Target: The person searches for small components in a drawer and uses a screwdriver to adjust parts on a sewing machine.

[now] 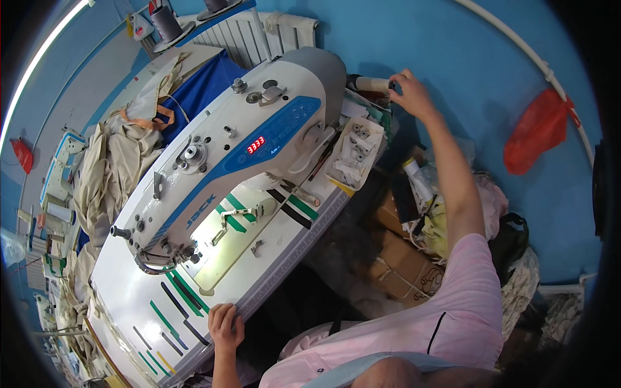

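A white and blue industrial sewing machine stands on a pale worktable. My left hand rests on the table's near edge, fingers bent and slightly apart, with nothing seen in it. Beyond the machine's right end, my right hand is stretched out with thumb and fingers pinched together. A small dark thing shows at those fingertips, too small to name. Just left of them lies a pale cylinder; whether the hand touches it I cannot tell.
A white tray of bobbins and small metal parts sits at the table's right. Green and black tape strips mark the tabletop. Beige cloth is heaped behind the machine. Cardboard boxes and bundled fabric lie below, right.
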A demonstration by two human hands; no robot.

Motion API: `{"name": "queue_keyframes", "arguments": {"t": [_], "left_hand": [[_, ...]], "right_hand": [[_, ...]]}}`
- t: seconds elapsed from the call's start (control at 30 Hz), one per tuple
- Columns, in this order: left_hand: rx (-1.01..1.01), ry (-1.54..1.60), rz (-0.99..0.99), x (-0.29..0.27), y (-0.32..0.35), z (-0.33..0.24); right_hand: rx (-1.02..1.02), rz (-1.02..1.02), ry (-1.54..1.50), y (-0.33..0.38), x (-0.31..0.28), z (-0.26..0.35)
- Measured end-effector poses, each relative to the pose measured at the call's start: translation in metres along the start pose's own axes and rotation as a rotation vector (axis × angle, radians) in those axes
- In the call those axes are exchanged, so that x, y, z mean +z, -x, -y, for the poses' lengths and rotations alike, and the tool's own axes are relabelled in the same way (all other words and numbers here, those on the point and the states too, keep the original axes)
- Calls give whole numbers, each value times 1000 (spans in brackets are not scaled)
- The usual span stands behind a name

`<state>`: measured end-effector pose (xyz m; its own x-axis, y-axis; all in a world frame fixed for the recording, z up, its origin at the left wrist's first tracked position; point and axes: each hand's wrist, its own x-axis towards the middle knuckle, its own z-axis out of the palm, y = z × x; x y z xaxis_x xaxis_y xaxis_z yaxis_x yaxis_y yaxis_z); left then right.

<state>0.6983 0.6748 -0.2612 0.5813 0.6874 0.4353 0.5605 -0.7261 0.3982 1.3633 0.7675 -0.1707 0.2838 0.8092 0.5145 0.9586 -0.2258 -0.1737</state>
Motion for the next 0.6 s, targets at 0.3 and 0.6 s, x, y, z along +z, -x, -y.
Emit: {"name": "queue_keyframes", "arguments": {"t": [0.3,0.6], "left_hand": [[20,58,-20,3,-4,-3],[-176,377,-215,-19,24,-22]], "right_hand": [[175,-196,-289,48,-61,-18],[-96,230,-942,195,-81,242]]}}
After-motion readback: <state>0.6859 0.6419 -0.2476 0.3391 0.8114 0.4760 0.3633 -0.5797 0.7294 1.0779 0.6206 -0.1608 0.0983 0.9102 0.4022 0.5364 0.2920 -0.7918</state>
